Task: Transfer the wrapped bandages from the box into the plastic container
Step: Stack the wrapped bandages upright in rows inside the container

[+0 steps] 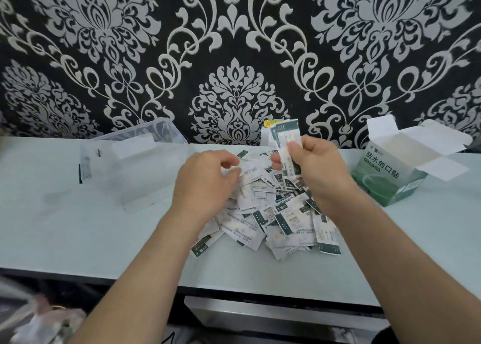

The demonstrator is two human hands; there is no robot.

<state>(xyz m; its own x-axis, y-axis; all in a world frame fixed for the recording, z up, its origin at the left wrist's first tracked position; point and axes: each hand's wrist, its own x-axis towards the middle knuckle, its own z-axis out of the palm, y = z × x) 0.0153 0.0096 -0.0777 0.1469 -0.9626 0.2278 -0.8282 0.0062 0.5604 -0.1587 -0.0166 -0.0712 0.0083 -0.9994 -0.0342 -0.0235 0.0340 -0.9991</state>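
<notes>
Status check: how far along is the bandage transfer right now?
Done: the box stands open and the wrapped bandages lie in a pile on the table. In hand: the right hand grips a gathered stack upright, while the left hand reaches into the pile. Left: the plastic container shows no bandages that I can make out, so nearly all of the transfer remains.

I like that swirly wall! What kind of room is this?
Probably a home, though I can't be sure: fancy patterned wallpaper, a pale counter against it, and a box with wrapped bandages heaped nearby.
</notes>
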